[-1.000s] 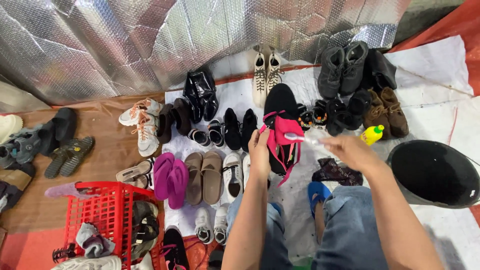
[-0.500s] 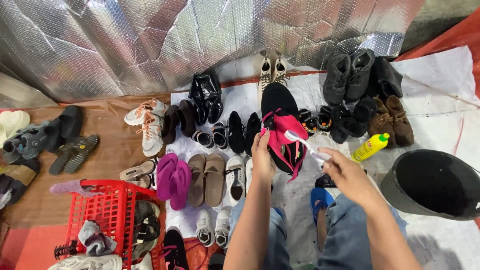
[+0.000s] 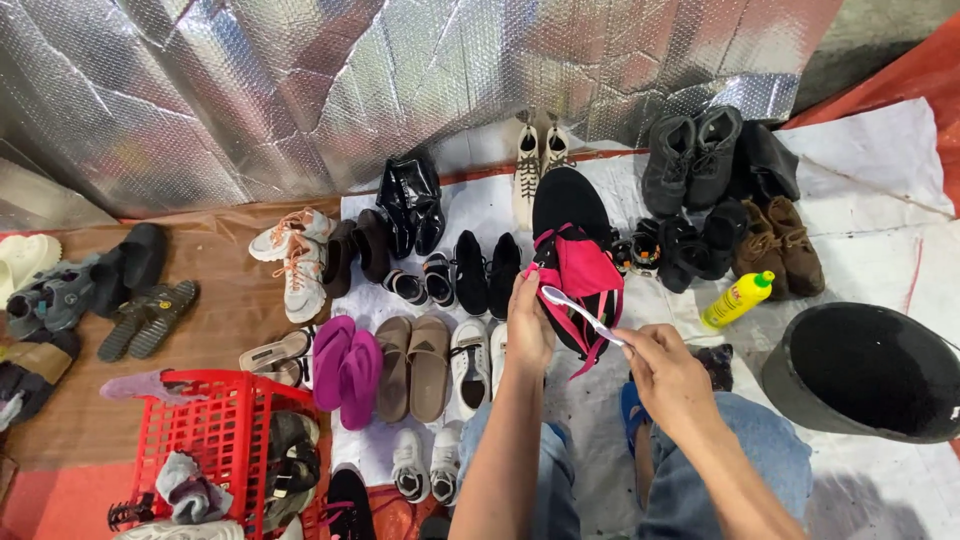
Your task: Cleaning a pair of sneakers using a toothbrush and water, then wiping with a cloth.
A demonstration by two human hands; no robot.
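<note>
Left hand [image 3: 528, 322] raised from the six o'clock edge toward centre, forearm near upright in view, fingers clamped on the near edge of a black and pink shoe [image 3: 578, 262]. Right hand [image 3: 668, 377] coming in from five o'clock, fingers pinched together on the handle of a white toothbrush [image 3: 582, 313], brush end pointing toward ten o'clock and lying against the shoe's pink part. Shoe held up just past centre toward twelve o'clock, black rounded sole uppermost, pink straps and panel hanging below. Red plastic basket [image 3: 205, 432] at seven o'clock, holding dark shoes and grey cloth. Black bucket [image 3: 862, 372] at four o'clock, contents impossible to tell. Yellow bottle with a green cap [image 3: 737, 299] lying at three o'clock, just beside the bucket. Rows of shoes and pink flip-flops [image 3: 347, 361] spread on the floor sheet, silver foil wall behind at twelve.
</note>
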